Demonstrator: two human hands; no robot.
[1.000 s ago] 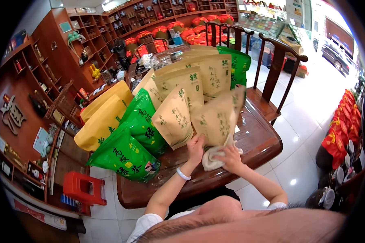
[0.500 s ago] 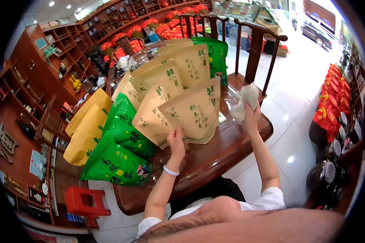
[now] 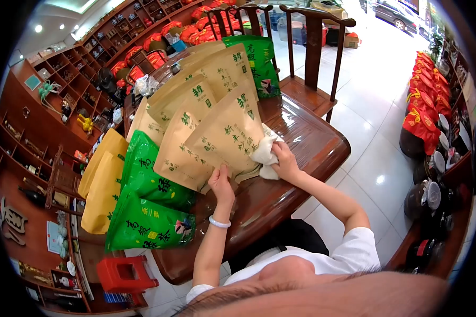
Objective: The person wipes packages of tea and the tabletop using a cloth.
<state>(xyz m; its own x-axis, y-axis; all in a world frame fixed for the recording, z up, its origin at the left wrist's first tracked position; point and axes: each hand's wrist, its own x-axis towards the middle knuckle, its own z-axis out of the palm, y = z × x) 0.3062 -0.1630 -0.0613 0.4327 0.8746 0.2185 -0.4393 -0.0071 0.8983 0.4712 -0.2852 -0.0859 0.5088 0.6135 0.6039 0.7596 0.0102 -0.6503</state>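
A brown kraft-paper tea bag (image 3: 225, 134) with green printed characters stands at the front of several similar bags on the dark wooden table (image 3: 307, 142). My left hand (image 3: 221, 185) pinches its lower edge, fingers closed. In my right hand (image 3: 286, 162) is a white cloth (image 3: 265, 154), bunched up and pressed against the bag's right edge. Another kraft bag (image 3: 181, 150) leans just behind on the left. Green tea bags (image 3: 150, 219) lie at the table's left front, beside yellow bags (image 3: 103, 195). One more green bag (image 3: 258, 66) stands at the back.
Wooden chairs (image 3: 313, 47) stand along the table's far side. A red plastic stool (image 3: 126, 273) is on the floor at left. Jars with red cloth covers (image 3: 426, 124) line the right side; wooden shelves (image 3: 63, 79) fill the left wall.
My right hand has brought the white cloth left and down from beyond the table's right part onto the front bag's edge. My left hand still pinches the bag. The camera view has shifted slightly.
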